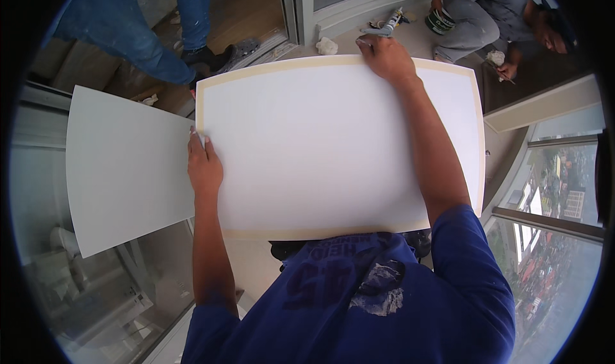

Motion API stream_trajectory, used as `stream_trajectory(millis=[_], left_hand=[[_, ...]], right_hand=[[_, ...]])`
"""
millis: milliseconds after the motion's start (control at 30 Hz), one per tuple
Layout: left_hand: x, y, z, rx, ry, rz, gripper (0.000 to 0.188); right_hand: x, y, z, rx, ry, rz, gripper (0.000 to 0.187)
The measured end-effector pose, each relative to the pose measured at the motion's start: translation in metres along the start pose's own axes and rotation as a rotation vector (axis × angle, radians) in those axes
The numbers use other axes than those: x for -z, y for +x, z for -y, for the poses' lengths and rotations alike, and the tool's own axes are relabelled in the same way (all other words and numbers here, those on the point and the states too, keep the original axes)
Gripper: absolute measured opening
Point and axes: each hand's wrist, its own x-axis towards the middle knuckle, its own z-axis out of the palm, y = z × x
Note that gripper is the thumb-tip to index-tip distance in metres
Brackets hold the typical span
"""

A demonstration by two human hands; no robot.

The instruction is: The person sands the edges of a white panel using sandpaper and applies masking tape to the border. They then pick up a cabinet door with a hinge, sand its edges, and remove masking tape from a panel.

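A large white panel point(314, 146) with a tan border lies across in front of me, its near edge against my body. My left hand point(205, 165) is closed round its left edge. A small pale grey patch shows by those fingers, too small to name. At the far edge, right of the middle, my right hand point(389, 59) grips with curled fingers, some of them hidden. Just beyond that hand is a caulking gun point(388, 25) with a pale tube; whether the hand touches it I cannot tell.
A second plain white panel point(128, 172) stands at the left. One person in blue trousers point(138, 27) is at the far left. Another, in grey point(474, 27), crouches far right, a tool in one hand, beside a dark green tub point(439, 22). Tall windows point(557, 178) line the right.
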Motion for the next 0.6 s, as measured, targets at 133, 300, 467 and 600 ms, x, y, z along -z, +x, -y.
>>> stream_trajectory(millis=[133, 300, 467, 600], left_hand=[[0.029, -0.098, 0.026, 0.111, -0.068, 0.053, 0.056], [0.057, -0.199, 0.054, 0.128, -0.095, 0.049, 0.058], [0.101, -0.201, 0.051, 0.168, -0.241, -0.057, 0.063], [0.11, -0.149, -0.028, 0.088, -0.469, -0.218, 0.062]], right_hand=[[-0.005, 0.001, 0.011, -0.009, 0.0, 0.018, 0.037], [0.0, 0.002, 0.024, 0.116, 0.071, 0.023, 0.036], [0.0, -0.025, 0.048, 0.318, 0.085, -0.242, 0.046], [0.036, -0.099, 0.095, 0.478, 0.72, 0.041, 0.061]])
